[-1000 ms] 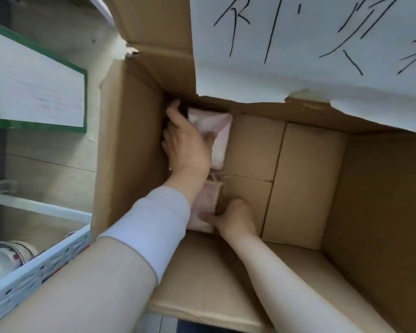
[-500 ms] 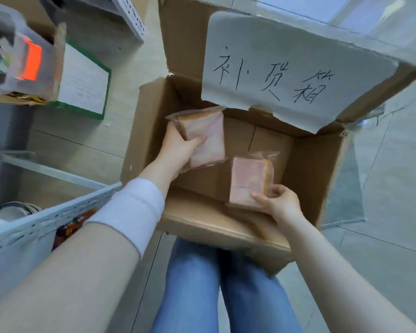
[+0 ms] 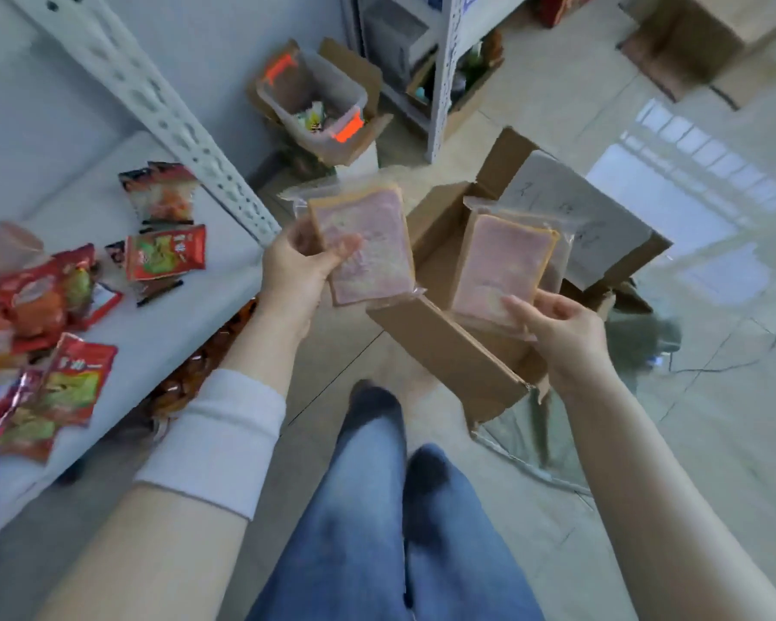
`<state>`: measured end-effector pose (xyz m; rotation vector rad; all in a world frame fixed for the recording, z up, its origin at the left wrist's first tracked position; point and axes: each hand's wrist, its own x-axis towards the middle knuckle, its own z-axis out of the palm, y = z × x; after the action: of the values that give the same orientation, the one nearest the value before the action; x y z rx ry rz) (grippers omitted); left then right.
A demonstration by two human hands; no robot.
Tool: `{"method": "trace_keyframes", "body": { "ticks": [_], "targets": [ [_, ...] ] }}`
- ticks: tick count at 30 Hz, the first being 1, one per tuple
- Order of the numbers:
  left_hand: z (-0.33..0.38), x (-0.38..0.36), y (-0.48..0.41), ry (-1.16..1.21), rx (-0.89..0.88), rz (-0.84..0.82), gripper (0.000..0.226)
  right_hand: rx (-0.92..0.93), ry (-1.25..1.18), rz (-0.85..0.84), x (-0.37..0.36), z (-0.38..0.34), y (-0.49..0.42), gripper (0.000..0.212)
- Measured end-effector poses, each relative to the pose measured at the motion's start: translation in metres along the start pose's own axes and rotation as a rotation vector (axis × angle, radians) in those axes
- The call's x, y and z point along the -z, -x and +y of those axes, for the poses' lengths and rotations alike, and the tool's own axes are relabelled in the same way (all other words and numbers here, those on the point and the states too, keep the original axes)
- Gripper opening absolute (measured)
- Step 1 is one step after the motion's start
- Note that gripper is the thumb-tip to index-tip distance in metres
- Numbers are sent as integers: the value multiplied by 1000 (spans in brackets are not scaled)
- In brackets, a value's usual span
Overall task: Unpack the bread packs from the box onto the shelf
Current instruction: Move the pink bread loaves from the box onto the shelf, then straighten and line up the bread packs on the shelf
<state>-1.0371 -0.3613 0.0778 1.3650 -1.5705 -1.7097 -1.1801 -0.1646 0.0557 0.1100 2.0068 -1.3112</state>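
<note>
My left hand (image 3: 301, 266) grips one clear-wrapped pink bread pack (image 3: 368, 248) by its left edge, thumb across its face. My right hand (image 3: 556, 324) pinches a second bread pack (image 3: 498, 266) by its lower corner. Both packs are held up in the air above the open cardboard box (image 3: 449, 351), which stands on the floor in front of my legs. The white shelf (image 3: 122, 324) lies to the left, below and left of my left hand.
Several red and green snack packets (image 3: 162, 253) lie spread over the shelf. A white perforated shelf post (image 3: 162, 123) slants beside it. Behind stand a clear plastic bin with orange clips (image 3: 319, 109), another rack (image 3: 440, 73) and a further cardboard box (image 3: 699, 42) on the glossy tiled floor.
Both hands rose out of the box, each bringing a bread pack with it. The view swung up and left, so the shelf with its snack packets came into sight.
</note>
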Motion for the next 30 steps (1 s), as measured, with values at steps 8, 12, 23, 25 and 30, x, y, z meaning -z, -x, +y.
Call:
{"method": "trace_keyframes", "body": {
  "ticks": [8,12,23,25,30],
  "targets": [
    [73,208,119,182,-241,333,22,346,80,-340,-118,-79,151,19],
    [77,322,172,214,-312,505,22,477,122,-522,-219,-91,231,12],
    [38,578,231,361,-285,830,24,677,308,-674,-457,-78,401,12],
    [41,610,220,358,-296,831,24,700,313,-701,-496,-86,410,19],
    [55,696,163,301,-316,861,23,693,241,-780,-602,-108,418,26]
  ]
}}
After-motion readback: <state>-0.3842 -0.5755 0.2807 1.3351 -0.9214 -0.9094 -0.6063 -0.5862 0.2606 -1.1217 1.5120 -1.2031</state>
